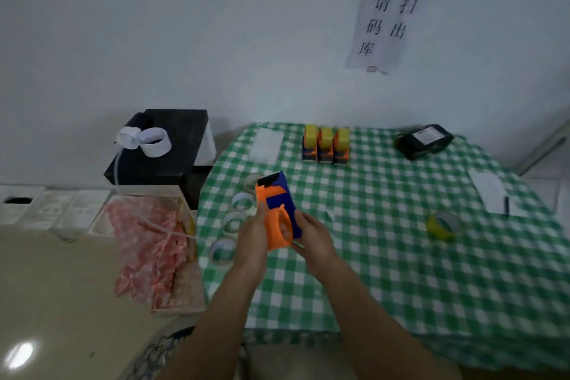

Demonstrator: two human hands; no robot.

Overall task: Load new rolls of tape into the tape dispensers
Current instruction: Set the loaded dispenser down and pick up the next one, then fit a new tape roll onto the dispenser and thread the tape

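Left hand (251, 237) and right hand (313, 236) both grip the orange dispenser (277, 205) near the surface's (385, 256) left edge, clear rolls (229, 220) just beside.

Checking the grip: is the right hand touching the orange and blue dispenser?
Touching. Head view shows the right hand gripping the dispenser at its blue side.

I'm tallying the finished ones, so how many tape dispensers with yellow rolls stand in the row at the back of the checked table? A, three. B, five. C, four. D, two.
A: three loaded dispensers stand side by side at the back of the table; the orange and blue dispenser is separate, held between the left hand and the right hand.
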